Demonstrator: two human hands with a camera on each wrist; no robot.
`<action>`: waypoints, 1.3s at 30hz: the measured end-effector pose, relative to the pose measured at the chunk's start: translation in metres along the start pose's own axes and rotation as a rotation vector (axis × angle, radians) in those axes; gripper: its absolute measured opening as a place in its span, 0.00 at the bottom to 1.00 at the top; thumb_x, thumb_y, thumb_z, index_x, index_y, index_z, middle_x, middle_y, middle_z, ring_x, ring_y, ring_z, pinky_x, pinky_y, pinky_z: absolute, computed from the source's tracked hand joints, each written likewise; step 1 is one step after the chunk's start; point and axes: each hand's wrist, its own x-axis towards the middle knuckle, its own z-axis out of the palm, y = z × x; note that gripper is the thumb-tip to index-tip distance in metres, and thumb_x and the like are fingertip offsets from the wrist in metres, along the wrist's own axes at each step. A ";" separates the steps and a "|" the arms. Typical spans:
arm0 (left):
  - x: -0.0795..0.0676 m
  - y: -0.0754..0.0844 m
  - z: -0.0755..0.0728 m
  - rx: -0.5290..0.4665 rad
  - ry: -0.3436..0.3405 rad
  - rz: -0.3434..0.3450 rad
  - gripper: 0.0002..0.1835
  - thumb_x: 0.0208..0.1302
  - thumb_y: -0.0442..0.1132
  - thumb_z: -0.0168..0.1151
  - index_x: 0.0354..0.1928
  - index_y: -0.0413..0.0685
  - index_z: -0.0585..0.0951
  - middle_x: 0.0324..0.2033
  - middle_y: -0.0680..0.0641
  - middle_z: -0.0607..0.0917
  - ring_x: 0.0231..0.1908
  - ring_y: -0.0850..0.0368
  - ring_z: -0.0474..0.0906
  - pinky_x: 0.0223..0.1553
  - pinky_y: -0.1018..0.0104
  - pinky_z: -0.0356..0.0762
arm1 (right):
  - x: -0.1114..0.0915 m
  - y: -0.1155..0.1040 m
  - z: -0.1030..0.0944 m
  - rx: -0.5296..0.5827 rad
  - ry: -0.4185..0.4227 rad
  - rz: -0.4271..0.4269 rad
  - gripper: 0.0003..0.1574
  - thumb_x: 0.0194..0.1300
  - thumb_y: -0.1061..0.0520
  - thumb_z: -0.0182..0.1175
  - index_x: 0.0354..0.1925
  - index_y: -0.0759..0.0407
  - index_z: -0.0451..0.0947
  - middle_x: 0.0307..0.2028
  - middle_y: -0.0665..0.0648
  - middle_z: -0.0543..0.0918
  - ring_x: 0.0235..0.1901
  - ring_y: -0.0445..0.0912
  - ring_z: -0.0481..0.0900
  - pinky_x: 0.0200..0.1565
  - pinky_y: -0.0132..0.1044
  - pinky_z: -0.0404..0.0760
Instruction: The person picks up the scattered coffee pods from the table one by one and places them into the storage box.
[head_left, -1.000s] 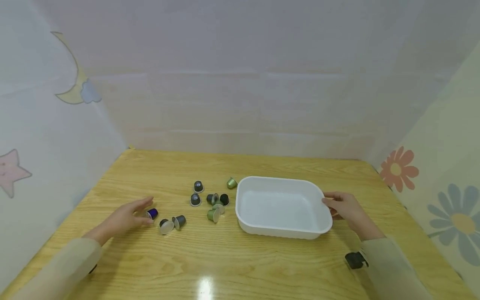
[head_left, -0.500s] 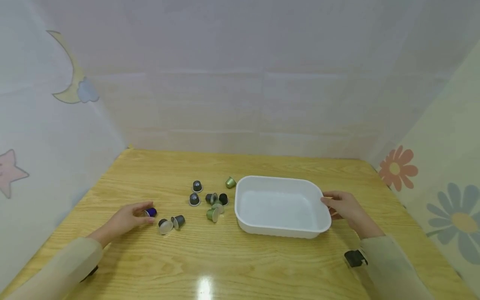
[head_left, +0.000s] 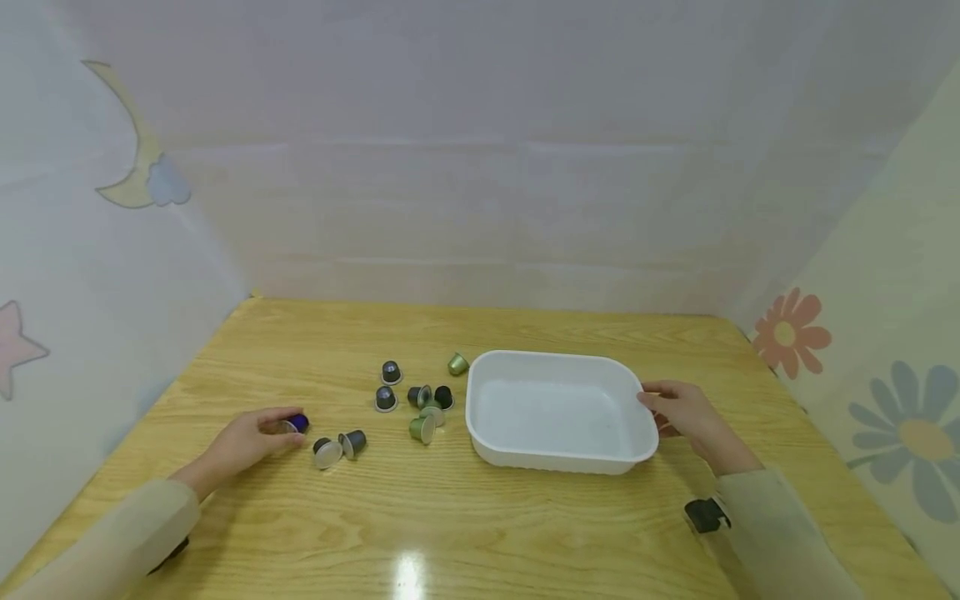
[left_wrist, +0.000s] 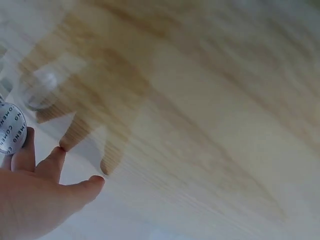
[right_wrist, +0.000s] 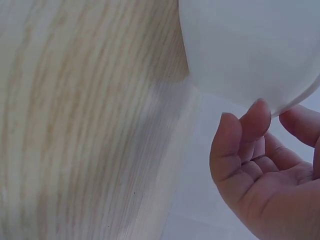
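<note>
Looks like pickup: my left hand around blue capsule, can't tell if pinched; right hand grips tub. Next calls for firm pinch.

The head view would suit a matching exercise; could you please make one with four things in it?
1. Blue capsule
2. Right hand
3. White tray
4. Table

A. Holds the white tray's rim
B. Wood-grained, under the white tray
C. Between thumb and fingers of the left hand
D. Has rounded corners and raised walls

Pairs: 1-C, 2-A, 3-D, 4-B
</note>
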 end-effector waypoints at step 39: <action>0.001 0.084 0.037 -0.222 0.107 0.024 0.31 0.65 0.39 0.66 0.65 0.31 0.69 0.60 0.31 0.74 0.59 0.36 0.72 0.55 0.51 0.76 | 0.004 0.002 -0.002 0.131 -0.062 0.026 0.34 0.75 0.57 0.50 0.67 0.81 0.54 0.30 0.53 0.81 0.26 0.42 0.79 0.27 0.36 0.83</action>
